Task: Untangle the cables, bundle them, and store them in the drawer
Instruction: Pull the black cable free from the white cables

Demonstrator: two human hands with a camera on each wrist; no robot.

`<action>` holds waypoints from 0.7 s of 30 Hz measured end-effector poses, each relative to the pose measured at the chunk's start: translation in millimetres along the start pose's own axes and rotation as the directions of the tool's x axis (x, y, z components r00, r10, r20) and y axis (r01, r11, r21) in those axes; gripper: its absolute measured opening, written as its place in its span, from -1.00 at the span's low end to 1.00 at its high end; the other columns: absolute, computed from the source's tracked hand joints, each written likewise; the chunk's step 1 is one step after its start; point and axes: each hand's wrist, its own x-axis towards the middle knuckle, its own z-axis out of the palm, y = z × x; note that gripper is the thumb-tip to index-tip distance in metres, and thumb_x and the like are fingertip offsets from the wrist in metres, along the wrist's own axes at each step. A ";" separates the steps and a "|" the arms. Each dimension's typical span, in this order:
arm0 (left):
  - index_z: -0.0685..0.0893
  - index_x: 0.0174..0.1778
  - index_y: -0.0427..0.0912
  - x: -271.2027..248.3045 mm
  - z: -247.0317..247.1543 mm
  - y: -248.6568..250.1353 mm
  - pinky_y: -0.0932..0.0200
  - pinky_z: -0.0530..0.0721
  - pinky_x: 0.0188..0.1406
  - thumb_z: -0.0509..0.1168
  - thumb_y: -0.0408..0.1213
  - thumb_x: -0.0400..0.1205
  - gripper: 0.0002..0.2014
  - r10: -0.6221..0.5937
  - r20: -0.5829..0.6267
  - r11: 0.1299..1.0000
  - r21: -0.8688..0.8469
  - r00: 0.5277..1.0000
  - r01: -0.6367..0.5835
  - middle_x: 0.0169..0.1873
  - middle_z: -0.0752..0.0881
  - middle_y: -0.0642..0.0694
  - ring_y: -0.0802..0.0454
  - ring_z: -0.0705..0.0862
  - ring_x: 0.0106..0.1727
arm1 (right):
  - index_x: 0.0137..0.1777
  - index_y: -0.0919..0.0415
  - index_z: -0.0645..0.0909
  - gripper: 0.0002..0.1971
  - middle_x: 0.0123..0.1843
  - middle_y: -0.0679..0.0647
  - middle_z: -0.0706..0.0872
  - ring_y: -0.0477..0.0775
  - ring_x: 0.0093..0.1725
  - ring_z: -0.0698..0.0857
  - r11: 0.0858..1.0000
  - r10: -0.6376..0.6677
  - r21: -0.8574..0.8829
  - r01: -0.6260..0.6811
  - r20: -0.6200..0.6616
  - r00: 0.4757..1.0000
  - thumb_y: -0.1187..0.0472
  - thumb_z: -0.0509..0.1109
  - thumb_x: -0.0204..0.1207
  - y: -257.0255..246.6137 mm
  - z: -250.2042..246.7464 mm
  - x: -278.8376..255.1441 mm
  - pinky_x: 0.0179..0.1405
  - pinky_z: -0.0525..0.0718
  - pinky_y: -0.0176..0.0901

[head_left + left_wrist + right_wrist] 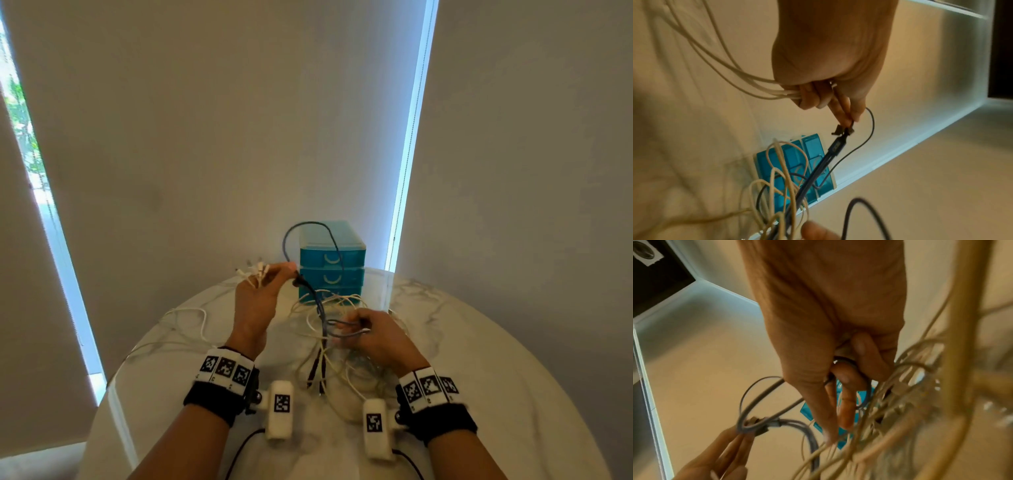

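Observation:
A tangle of white cables (329, 346) lies on the round marble table (496, 359), crossed by a dark blue cable (320, 308). My left hand (260, 294) is raised left of the teal drawer unit (330, 260). It pinches the dark cable's black plug (841, 130) between thumb and forefinger, while its other fingers grip several white cables (760, 91) with their ends sticking out. My right hand (373, 334), lower and to the right, holds a loop of the dark cable (851, 363) around its fingers, above the white tangle (900, 402).
The drawer unit (795, 170) stands at the table's far edge with its three drawers closed. Loose white cable (185, 318) trails across the left of the table. Blinds hang behind, with bright window strips at left and right.

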 end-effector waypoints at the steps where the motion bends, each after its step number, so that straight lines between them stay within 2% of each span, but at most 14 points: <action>1: 0.94 0.05 -0.13 4.8 -4.5 -1.1 0.26 0.34 -0.50 0.59 -0.12 0.66 -0.83 -0.033 -0.068 0.996 -0.080 0.997 0.028 -0.36 0.75 0.07 0.19 0.37 -0.52 | -0.06 -0.03 0.80 -0.71 -0.10 -0.03 0.92 -0.08 -0.03 0.87 0.998 0.021 -0.051 -0.021 -0.009 1.000 0.30 0.79 0.37 2.1 -2.9 0.1 0.06 0.80 -0.20; 3: 0.91 0.05 -0.07 11.2 -12.7 -0.9 0.25 0.24 -0.59 0.57 -0.10 0.68 -0.85 -0.077 -0.160 0.972 -0.234 0.984 0.038 -0.05 0.90 -0.07 0.15 0.23 -0.54 | -0.05 -0.05 0.80 -0.70 -0.09 -0.06 0.92 -0.11 -0.04 0.86 0.989 0.049 -0.138 -0.057 -0.059 0.997 0.33 0.76 0.37 6.7 -7.8 1.4 0.19 0.83 -0.12; 5: 0.88 0.06 -0.03 13.6 -17.5 1.1 0.29 0.21 -0.63 0.53 -0.10 0.72 -0.89 -0.091 -0.150 0.948 -0.317 0.984 0.039 0.13 0.91 -0.14 0.17 0.21 -0.58 | -0.01 -0.05 0.81 -0.72 -0.07 -0.08 0.91 -0.10 -0.02 0.86 0.988 0.053 -0.143 -0.065 -0.089 0.995 0.28 0.76 0.39 6.4 -11.7 1.0 0.18 0.83 -0.15; 7: 0.88 0.07 -0.04 11.1 -17.1 2.7 0.29 0.18 -0.62 0.51 -0.10 0.72 -0.88 -0.082 -0.104 0.949 -0.311 0.991 0.046 0.13 0.91 -0.15 0.17 0.19 -0.58 | 0.04 -0.04 0.81 -0.77 -0.02 -0.07 0.91 -0.04 0.02 0.87 1.000 -0.010 -0.021 0.008 -0.138 0.990 0.18 0.76 0.46 -3.1 -10.7 -0.3 0.02 0.83 -0.25; 9: 0.90 0.12 -0.08 7.8 -11.6 2.1 0.28 0.17 -0.63 0.53 -0.13 0.71 -0.85 -0.074 -0.062 0.967 -0.247 0.995 0.056 0.09 0.91 -0.17 0.17 0.18 -0.58 | 0.14 -0.07 0.83 -0.73 0.04 -0.11 0.91 -0.09 0.08 0.87 0.986 -0.076 0.129 0.102 -0.194 0.978 -0.08 0.72 0.51 -21.9 -5.4 -3.0 0.01 0.80 -0.28; 10: 0.90 0.14 -0.10 5.7 -7.9 2.8 0.28 0.18 -0.64 0.55 -0.14 0.70 -0.83 -0.075 -0.035 0.974 -0.216 0.997 0.065 0.07 0.91 -0.19 0.17 0.19 -0.57 | 0.20 -0.10 0.82 -0.64 0.07 -0.16 0.89 -0.15 0.10 0.85 0.983 -0.097 0.139 0.123 -0.183 0.978 -0.21 0.69 0.50 -32.5 -1.1 -5.0 0.06 0.79 -0.26; 12: 0.89 0.18 -0.15 2.7 -2.6 4.7 0.27 0.22 -0.64 0.56 -0.15 0.69 -0.78 -0.066 0.025 0.982 -0.178 0.997 0.070 0.06 0.91 -0.22 0.15 0.22 -0.57 | 0.26 -0.19 0.76 -0.56 0.11 -0.31 0.83 -0.30 0.11 0.78 0.989 -0.146 0.009 0.148 -0.098 0.984 -0.31 0.66 0.46 -46.9 9.2 -5.2 0.13 0.72 -0.32; 14: 0.88 0.23 -0.19 1.4 -2.1 4.8 0.25 0.22 -0.62 0.56 -0.16 0.68 -0.74 -0.052 0.066 0.986 -0.154 0.996 0.062 0.08 0.90 -0.27 0.14 0.23 -0.55 | 0.29 -0.23 0.75 -0.64 0.16 -0.33 0.79 -0.33 0.15 0.73 0.967 -0.186 -0.182 0.177 -0.033 0.982 -0.19 0.66 0.53 -50.9 17.3 2.5 0.20 0.67 -0.37; 16: 0.87 0.26 -0.20 1.5 -5.1 3.7 0.26 0.22 -0.62 0.55 -0.15 0.69 -0.72 -0.052 0.091 0.986 -0.153 0.994 0.066 0.10 0.88 -0.32 0.16 0.24 -0.56 | 0.18 -0.12 0.81 -0.81 0.14 -0.16 0.84 -0.12 0.17 0.78 0.953 -0.199 -0.249 0.173 -0.083 0.976 -0.06 0.63 0.61 -54.4 14.5 13.4 0.20 0.71 -0.30; 17: 0.86 0.29 -0.18 1.8 -7.1 4.0 0.27 0.23 -0.62 0.53 -0.13 0.70 -0.70 -0.055 0.106 0.984 -0.164 0.993 0.072 0.11 0.88 -0.30 0.17 0.24 -0.56 | 0.08 -0.07 0.80 -0.87 0.06 -0.14 0.83 -0.09 0.11 0.79 0.954 -0.203 -0.247 0.172 -0.106 0.973 -0.03 0.63 0.63 -57.3 9.0 17.9 0.10 0.72 -0.33; 19: 0.83 0.36 -0.11 2.6 -10.7 6.3 0.28 0.22 -0.60 0.51 -0.08 0.71 -0.67 -0.062 0.159 0.984 -0.155 0.985 0.087 0.16 0.90 -0.15 0.17 0.23 -0.54 | -0.01 0.01 0.76 -0.88 -0.06 -0.16 0.80 -0.15 -0.03 0.78 0.962 -0.209 -0.207 0.177 -0.148 0.967 0.02 0.61 0.64 -66.5 -6.0 24.4 -0.08 0.68 -0.40; 21: 0.83 0.38 0.07 3.6 -13.1 7.0 0.24 0.21 -0.56 0.54 -0.01 0.69 -0.66 -0.088 0.227 0.995 -0.018 0.970 0.095 0.12 0.91 0.00 0.14 0.25 -0.50 | -0.02 0.06 0.74 -0.87 -0.09 -0.08 0.82 -0.16 -0.08 0.79 0.976 -0.201 -0.130 0.173 -0.252 0.947 0.04 0.58 0.66 -76.6 -23.6 27.5 -0.18 0.64 -0.35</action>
